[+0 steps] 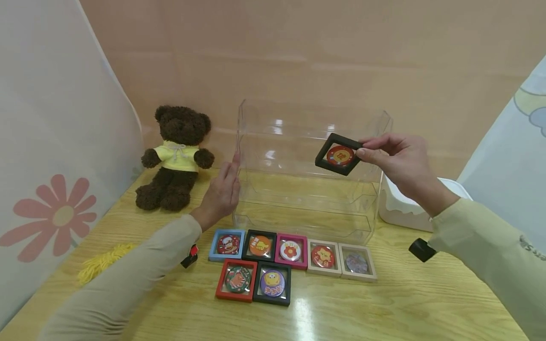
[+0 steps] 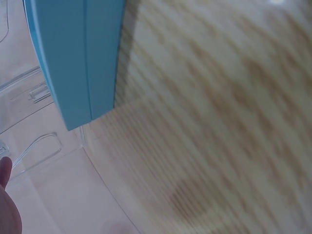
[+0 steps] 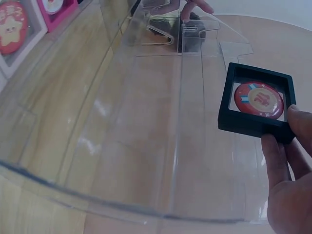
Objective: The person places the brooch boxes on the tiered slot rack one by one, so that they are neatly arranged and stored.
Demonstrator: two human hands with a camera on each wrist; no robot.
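Observation:
My right hand (image 1: 405, 163) pinches a black square frame (image 1: 337, 163) by its right side, thumb in front. Inside this frame is a round red badge with a gold centre. It is held tilted before the upper tiers of a clear stepped display rack (image 1: 277, 151). At the rack's left end, my left hand (image 1: 223, 189) grips the side edge. Lined up before the rack are a blue frame (image 1: 226, 245), a black one, a magenta frame (image 1: 291, 251) and two beige frames (image 1: 323, 259). Nearer me lie a red frame (image 1: 236, 280) and another black frame (image 1: 272, 284). Each contains a round badge.
A brown teddy bear (image 1: 175, 158) in a yellow top sits left of the rack. Yellow strings (image 1: 106, 260) lie by my left forearm. Partly behind my right wrist stands a white box (image 1: 394, 208). A plain cloth backdrop (image 1: 307, 52) rises behind the wooden table (image 1: 341, 312).

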